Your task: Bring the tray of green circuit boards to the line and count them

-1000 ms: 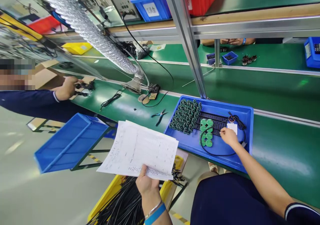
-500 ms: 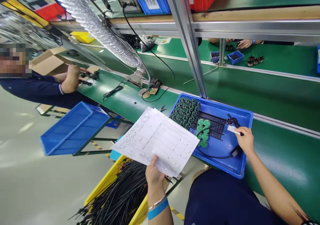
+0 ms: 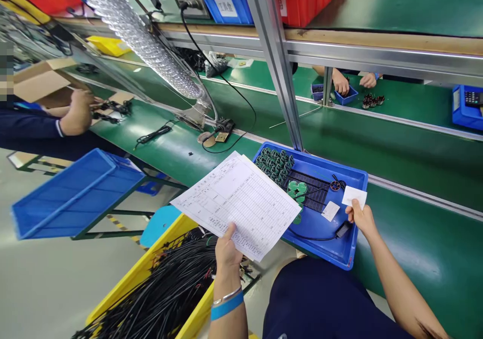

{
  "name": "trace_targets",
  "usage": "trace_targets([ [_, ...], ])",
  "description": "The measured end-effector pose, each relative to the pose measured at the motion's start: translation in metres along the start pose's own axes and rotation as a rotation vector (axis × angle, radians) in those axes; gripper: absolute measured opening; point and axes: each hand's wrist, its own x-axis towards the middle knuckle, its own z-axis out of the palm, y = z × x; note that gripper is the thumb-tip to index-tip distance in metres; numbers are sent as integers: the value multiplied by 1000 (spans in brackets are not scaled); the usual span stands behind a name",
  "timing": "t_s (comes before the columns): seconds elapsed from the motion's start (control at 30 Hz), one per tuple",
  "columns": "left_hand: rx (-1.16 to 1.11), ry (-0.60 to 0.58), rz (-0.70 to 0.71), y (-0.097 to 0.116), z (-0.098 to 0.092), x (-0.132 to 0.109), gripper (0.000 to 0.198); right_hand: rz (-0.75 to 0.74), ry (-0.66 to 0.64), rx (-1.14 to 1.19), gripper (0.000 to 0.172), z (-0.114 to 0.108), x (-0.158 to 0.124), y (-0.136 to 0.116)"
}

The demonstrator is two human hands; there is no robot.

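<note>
My left hand grips printed paper sheets by their lower edge, thumb on top. The sheets carry a ruled table and cover part of the blue tray's left side. My right hand pinches a small white card above the right side of the blue tray. A second white card lies in the tray. Around it are round green circuit boards, a cluster of dark green ring-shaped parts, a dark slotted mat and a black cable with a plug.
A yellow crate full of black cables stands below left, near a tilted blue bin. A metal post rises behind the tray. Co-workers' hands work across the bench; another person's arm is at left.
My right hand has lifted a white card up from the tray, and another card now shows lying there. The view has shifted slightly right. My left hand keeps holding the sheets.
</note>
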Motion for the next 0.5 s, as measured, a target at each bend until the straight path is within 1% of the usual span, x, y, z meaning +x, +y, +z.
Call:
trace_targets([
  [0.1, -4, 14, -16, 0, 0, 0, 42, -34, -52, 154, 63, 2, -9, -12],
  [0.2, -10, -4, -12, 1, 2, -1, 44, -88, -111, 245, 59, 4, -19, -28],
  [0.33, -6, -19, -28, 1, 7, -6, 44, -147, -173, 290, 51, 1, -29, -49],
  [0.4, 19, -32, -58, 0, 9, -10, 42, -164, -189, 296, 50, 0, -31, -56],
  [0.5, 73, -84, -120, -3, 12, -15, 39, -170, -199, 290, 49, -1, -33, -64],
])
